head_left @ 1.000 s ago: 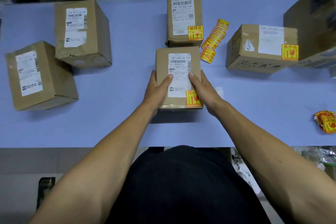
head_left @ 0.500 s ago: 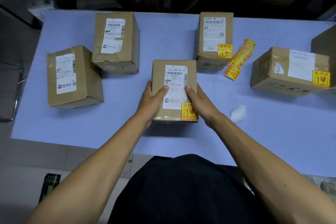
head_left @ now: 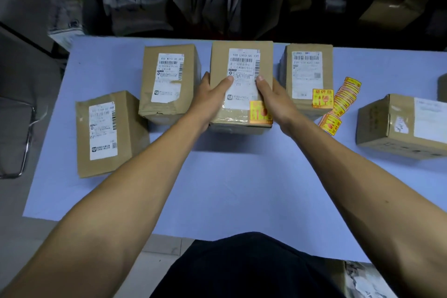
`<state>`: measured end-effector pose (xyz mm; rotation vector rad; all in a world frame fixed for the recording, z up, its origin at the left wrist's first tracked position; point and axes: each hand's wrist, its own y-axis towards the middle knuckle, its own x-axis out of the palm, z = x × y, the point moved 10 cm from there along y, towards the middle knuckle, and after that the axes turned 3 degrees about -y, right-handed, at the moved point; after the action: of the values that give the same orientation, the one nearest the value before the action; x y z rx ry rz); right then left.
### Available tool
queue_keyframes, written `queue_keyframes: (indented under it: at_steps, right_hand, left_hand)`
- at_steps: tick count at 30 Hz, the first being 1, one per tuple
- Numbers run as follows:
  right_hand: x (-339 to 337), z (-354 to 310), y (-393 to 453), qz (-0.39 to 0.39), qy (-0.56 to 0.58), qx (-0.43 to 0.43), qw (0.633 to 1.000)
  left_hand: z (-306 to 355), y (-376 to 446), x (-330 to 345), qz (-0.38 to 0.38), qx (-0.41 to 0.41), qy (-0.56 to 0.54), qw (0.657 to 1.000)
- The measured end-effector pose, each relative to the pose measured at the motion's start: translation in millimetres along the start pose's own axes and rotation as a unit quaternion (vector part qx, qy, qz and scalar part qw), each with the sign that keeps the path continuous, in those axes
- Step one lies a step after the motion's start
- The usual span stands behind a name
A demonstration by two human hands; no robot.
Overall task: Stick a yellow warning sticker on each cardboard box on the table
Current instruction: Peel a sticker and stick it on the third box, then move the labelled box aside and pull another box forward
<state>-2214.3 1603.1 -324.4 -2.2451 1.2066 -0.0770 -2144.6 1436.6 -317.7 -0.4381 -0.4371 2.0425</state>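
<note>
Both hands hold a cardboard box [head_left: 219, 63] with a white shipping label and a yellow warning sticker [head_left: 258, 112] at its near right corner. My left hand [head_left: 210, 97] grips its left side with the thumb on top; my right hand [head_left: 274, 100] grips its right side the same way. The box sits far out over the table between two others. The box to the right [head_left: 307, 53] carries a yellow sticker [head_left: 322, 98]. The box to the left [head_left: 169, 80] and the near-left box [head_left: 108, 133] show only white labels. A strip of yellow stickers [head_left: 343, 101] lies to the right.
A further box [head_left: 401, 126] lies at the right on the blue table [head_left: 229, 189]; its sticker is out of view. Another box edge [head_left: 442, 91] shows at the far right. Dark shelves with parcels run behind the table. A metal chair frame [head_left: 24, 152] stands at the left.
Both hands have moved the held box away from me, from the middle of the table into the gap between the two far boxes. The camera view has shifted too.
</note>
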Motion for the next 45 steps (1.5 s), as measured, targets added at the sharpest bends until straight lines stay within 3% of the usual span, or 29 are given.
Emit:
queue_keyframes:
  at_steps: [6,12,22,28,31,33,35,37,42,45]
  right_hand:
    - [-7,-15,45,0.006,-0.074,0.021,0.997]
    - [-14,-9,70,0.042,-0.144,0.055,0.987]
    - [-11,-8,68,0.044,-0.167,0.062,0.983]
    - [-20,-68,46,0.168,-0.3,-0.061,0.937]
    - [0,-86,29,0.151,-0.372,-0.126,0.907]
    - [19,-91,17,0.129,-0.388,-0.152,0.9]
    - [43,-94,6,0.109,-0.407,-0.177,0.889]
    - [73,-97,-2,0.083,-0.427,-0.206,0.876]
    - [157,-95,-20,-0.016,-0.46,-0.273,0.845]
    - [191,-80,-25,-0.071,-0.472,-0.282,0.832]
  left_hand:
    - [3,51,0,0.007,-0.011,0.025,1.0]
    - [-3,79,6,0.023,0.0,0.137,0.99]
    - [1,78,5,0.018,0.016,0.204,0.979]
    - [47,57,2,0.018,0.087,0.343,0.935]
    - [64,24,-13,-0.002,0.182,0.389,0.903]
    - [67,6,-34,0.006,0.23,0.452,0.862]
    - [60,-5,-62,0.027,0.24,0.53,0.813]
    - [48,-12,-94,0.037,0.225,0.571,0.789]
    - [-5,-21,-143,-0.017,0.145,0.584,0.799]
    - [-20,-27,-142,-0.044,0.14,0.518,0.843]
